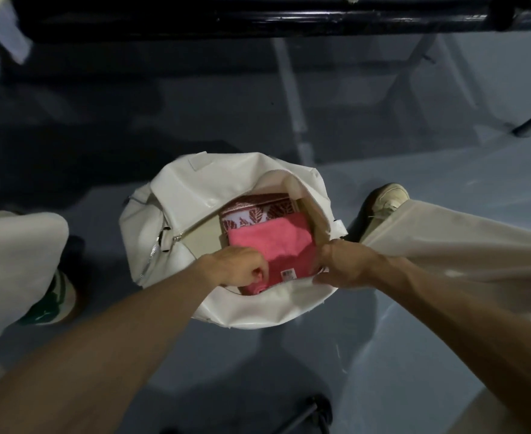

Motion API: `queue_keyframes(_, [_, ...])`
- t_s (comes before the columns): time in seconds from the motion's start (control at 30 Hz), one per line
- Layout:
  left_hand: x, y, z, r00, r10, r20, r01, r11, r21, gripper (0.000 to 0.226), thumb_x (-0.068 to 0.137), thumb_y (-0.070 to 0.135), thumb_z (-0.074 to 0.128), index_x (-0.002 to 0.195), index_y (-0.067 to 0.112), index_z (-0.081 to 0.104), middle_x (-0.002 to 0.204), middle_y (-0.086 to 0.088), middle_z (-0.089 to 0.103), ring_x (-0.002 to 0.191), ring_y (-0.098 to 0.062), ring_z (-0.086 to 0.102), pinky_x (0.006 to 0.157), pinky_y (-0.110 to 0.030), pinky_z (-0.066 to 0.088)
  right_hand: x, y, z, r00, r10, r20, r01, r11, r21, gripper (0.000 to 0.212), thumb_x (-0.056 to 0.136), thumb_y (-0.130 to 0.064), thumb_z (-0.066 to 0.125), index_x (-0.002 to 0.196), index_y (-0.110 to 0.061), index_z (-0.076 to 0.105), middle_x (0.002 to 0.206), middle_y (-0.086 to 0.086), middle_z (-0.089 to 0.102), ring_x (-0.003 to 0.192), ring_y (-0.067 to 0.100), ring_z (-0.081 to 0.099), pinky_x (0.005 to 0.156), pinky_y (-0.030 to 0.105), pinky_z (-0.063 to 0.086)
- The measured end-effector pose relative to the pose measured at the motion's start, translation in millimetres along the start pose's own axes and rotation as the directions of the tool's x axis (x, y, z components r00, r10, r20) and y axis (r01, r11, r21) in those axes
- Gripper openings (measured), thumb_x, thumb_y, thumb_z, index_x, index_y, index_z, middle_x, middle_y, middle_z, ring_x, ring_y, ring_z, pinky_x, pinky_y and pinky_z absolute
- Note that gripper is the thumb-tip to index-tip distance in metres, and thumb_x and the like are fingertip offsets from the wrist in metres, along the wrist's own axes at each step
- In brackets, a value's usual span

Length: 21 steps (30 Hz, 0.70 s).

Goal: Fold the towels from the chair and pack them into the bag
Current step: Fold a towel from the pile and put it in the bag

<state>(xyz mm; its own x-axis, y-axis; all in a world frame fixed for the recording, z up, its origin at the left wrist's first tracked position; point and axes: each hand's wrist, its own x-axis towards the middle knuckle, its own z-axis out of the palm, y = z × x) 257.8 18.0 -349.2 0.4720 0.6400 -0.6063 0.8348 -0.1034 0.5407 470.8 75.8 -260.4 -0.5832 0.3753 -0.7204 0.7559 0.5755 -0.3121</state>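
The pink towel (273,245) lies in the bag (257,311). The left hand (239,266) pinches its 8 o'clock corner. The right hand (345,264) grips the bag rim at 4 o'clock.

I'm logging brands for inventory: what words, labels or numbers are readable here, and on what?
No text is legible anywhere.
Small white tag on the pink towel in the white bag: print, perhaps a barcode, too small and blurred to read.
Patterned towel: leaf motifs only, no words.

Left hand (239,268) and right hand (347,265) bare, forearms (132,333) bare to the frame edge, loose cream trousers (452,236) on both legs, left shoe (58,297) white with green trim, right shoe (388,200) a beige lace-up trainer.
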Motion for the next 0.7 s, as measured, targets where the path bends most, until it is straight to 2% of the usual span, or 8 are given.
queue_keyframes(0.1, [-9.2, -3.7, 1.8, 0.984, -0.082, 0.156, 0.091, 0.994, -0.058, 0.047, 0.087, 0.004, 0.041, 0.106, 0.032, 0.073, 0.114, 0.015, 0.067, 0.099, -0.011, 0.059, 0.093, -0.03, 0.049, -2.5, -5.2, 0.8, 0.999, -0.013, 0.031, 0.013, 1.0, -0.017, 0.036, 0.093, -0.026, 0.06, 0.13, -0.025, 0.059, 0.125, 0.0, 0.063, 0.116, 0.021, 0.057, 0.099, 0.029, 0.044])
queue_keyframes(0.23, [-10.4, -4.6, 5.6, 0.958, -0.177, 0.224, 0.169, 0.984, 0.057, 0.034, 0.069, 0.017, 0.032, 0.066, 0.028, 0.064, 0.086, 0.004, 0.061, 0.095, -0.024, 0.052, 0.094, -0.043, 0.045, -8.8, -1.9, -3.2, 0.995, 0.036, 0.098, -0.031, 0.998, -0.053, 0.04, 0.089, -0.026, 0.066, 0.128, -0.025, 0.061, 0.124, -0.001, 0.062, 0.115, 0.022, 0.057, 0.099, 0.029, 0.046])
queue_keyframes(0.3, [-12.5, 0.9, 0.6, 0.969, -0.175, 0.176, 0.176, 0.984, 0.012, 0.037, 0.07, 0.017, 0.033, 0.073, 0.026, 0.068, 0.091, 0.003, 0.064, 0.094, -0.024, 0.057, 0.091, -0.046, 0.049, -10.2, -2.1, -5.8, 0.993, 0.057, 0.101, -0.051, 0.997, -0.058, 0.043, 0.088, -0.025, 0.066, 0.13, -0.026, 0.059, 0.126, -0.002, 0.061, 0.116, 0.02, 0.056, 0.099, 0.029, 0.046])
queue_keyframes(0.37, [-18.5, 9.1, -9.7, 0.98, -0.168, 0.108, 0.175, 0.983, -0.059, 0.04, 0.086, 0.012, 0.04, 0.103, 0.029, 0.072, 0.114, 0.006, 0.065, 0.1, -0.02, 0.06, 0.092, -0.041, 0.051, -13.0, -3.8, -10.4, 0.995, 0.062, 0.072, -0.057, 0.996, -0.075, 0.04, 0.089, -0.025, 0.064, 0.129, -0.028, 0.061, 0.126, -0.005, 0.062, 0.117, 0.019, 0.057, 0.099, 0.029, 0.046])
queue_keyframes(0.43, [-25.0, 13.2, -23.4, 0.978, -0.208, 0.032, 0.211, 0.97, -0.118, 0.043, 0.092, 0.007, 0.041, 0.122, 0.029, 0.064, 0.13, 0.006, 0.057, 0.111, -0.019, 0.058, 0.095, -0.04, 0.051, -14.6, -5.6, -15.9, 0.997, 0.068, 0.022, -0.066, 0.995, -0.076, 0.039, 0.092, -0.024, 0.061, 0.13, -0.029, 0.059, 0.129, -0.007, 0.06, 0.12, 0.017, 0.055, 0.101, 0.027, 0.042])
queue_keyframes(0.53, [-39.7, 19.0, -54.8, 0.978, -0.203, -0.053, 0.194, 0.972, -0.132, 0.043, 0.094, 0.004, 0.041, 0.124, 0.026, 0.063, 0.139, 0.0, 0.053, 0.122, -0.019, 0.053, 0.105, -0.037, 0.042, -14.7, -9.5, -26.5, 0.997, 0.075, -0.024, -0.077, 0.993, -0.085, 0.037, 0.093, -0.021, 0.058, 0.13, -0.025, 0.06, 0.132, -0.005, 0.059, 0.123, 0.016, 0.053, 0.102, 0.024, 0.038])
queue_keyframes(0.63, [-62.1, 29.0, -92.2, 0.967, -0.191, -0.169, 0.171, 0.978, -0.122, 0.036, 0.092, 0.009, 0.046, 0.115, 0.027, 0.068, 0.126, 0.005, 0.06, 0.109, -0.015, 0.058, 0.098, -0.031, 0.046, -18.0, -17.4, -44.0, 0.989, 0.104, -0.101, -0.112, 0.991, -0.075, 0.031, 0.092, -0.023, 0.057, 0.122, -0.021, 0.064, 0.125, 0.001, 0.063, 0.114, 0.022, 0.058, 0.097, 0.029, 0.045])
queue_keyframes(0.7, [-81.2, 36.1, -114.6, 0.951, -0.174, -0.254, 0.144, 0.981, -0.133, 0.032, 0.094, 0.012, 0.048, 0.112, 0.026, 0.07, 0.12, 0.008, 0.064, 0.109, -0.013, 0.058, 0.098, -0.031, 0.046, -24.9, -28.7, -60.3, 0.981, 0.106, -0.161, -0.122, 0.988, -0.093, 0.031, 0.093, -0.022, 0.057, 0.123, -0.02, 0.062, 0.124, 0.002, 0.062, 0.112, 0.023, 0.058, 0.092, 0.029, 0.046])
